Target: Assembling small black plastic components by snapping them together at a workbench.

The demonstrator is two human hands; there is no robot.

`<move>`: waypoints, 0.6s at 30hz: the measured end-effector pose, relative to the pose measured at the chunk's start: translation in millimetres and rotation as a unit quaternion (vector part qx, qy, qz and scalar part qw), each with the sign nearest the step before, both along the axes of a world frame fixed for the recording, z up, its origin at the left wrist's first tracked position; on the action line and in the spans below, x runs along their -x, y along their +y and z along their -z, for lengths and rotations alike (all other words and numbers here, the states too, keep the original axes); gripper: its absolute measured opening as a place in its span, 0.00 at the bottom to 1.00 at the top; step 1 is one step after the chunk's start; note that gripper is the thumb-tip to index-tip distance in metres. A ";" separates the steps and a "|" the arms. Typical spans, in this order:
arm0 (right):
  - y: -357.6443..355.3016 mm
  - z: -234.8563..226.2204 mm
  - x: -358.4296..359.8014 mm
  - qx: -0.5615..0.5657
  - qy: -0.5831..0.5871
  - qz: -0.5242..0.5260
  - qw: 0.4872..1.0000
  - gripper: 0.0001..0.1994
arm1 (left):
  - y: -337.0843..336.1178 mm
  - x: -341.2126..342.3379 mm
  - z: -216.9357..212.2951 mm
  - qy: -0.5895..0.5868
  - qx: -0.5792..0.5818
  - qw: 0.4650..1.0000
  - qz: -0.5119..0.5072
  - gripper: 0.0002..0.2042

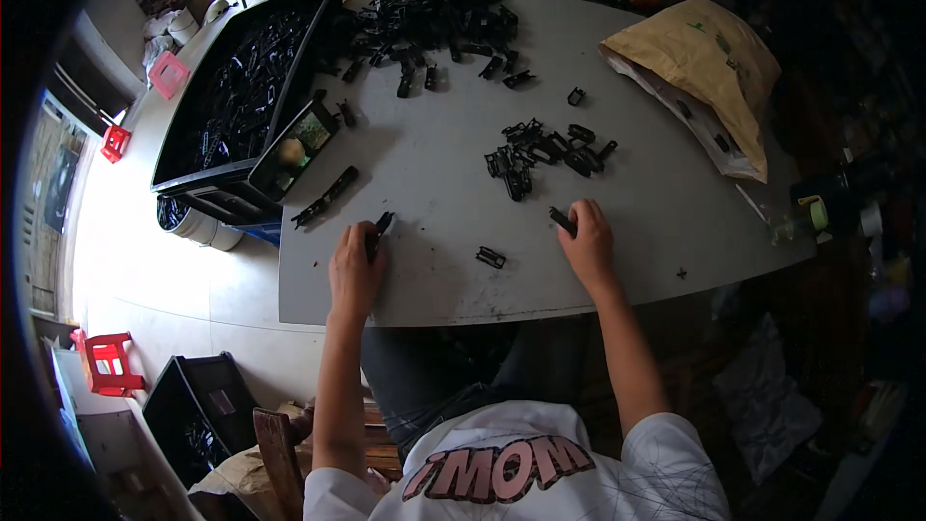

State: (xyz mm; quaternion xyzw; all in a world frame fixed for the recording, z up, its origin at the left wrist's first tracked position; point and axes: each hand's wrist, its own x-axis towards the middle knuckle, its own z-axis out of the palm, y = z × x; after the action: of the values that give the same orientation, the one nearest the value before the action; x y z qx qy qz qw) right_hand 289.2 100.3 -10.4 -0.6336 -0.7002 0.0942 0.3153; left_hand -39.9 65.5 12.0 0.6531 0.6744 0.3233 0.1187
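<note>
My left hand is closed on a small black plastic part, which sticks up past the fingertips over the left of the grey table. My right hand pinches another black part, narrow and channel-shaped. Between the hands, nearer the table's front edge, a single black part lies loose. Beyond my right hand is a small pile of black parts. A longer black piece rests beyond my left hand. How my fingers wrap round each part is partly hidden.
A large heap of black parts covers the table's far side. A black crate full of them stands at the left, a phone-like screen leaning on it. At the far right lies a brown paper sack. Red stools stand on the floor.
</note>
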 end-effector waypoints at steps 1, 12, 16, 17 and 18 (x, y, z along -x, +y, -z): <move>-2.9 2.0 0.1 0.000 -0.001 0.000 1.000 0.14 | -2.3 -1.2 -0.5 -0.002 -0.009 1.000 0.018 0.12; -53.3 -18.3 17.7 -0.034 -0.176 -0.104 0.978 0.19 | -38.2 -23.5 -1.4 -0.272 0.077 0.955 0.086 0.08; -46.1 -21.9 34.1 -0.029 -0.033 -0.033 0.998 0.17 | -44.3 -31.6 5.9 -0.276 0.070 0.948 0.139 0.09; -39.9 -18.6 38.2 0.003 -0.019 -0.038 0.999 0.15 | -45.0 -32.4 6.4 -0.308 0.116 0.935 0.134 0.11; -36.5 -17.2 43.6 0.036 -0.004 -0.043 0.998 0.14 | -45.5 -33.9 6.9 -0.308 0.115 0.935 0.133 0.11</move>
State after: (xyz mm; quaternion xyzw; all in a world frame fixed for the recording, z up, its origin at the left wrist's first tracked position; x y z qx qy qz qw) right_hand 245.6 63.8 6.8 -0.6138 -0.7247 0.1298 0.2850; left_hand -6.1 20.0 5.1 0.5874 0.5441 0.4097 0.4370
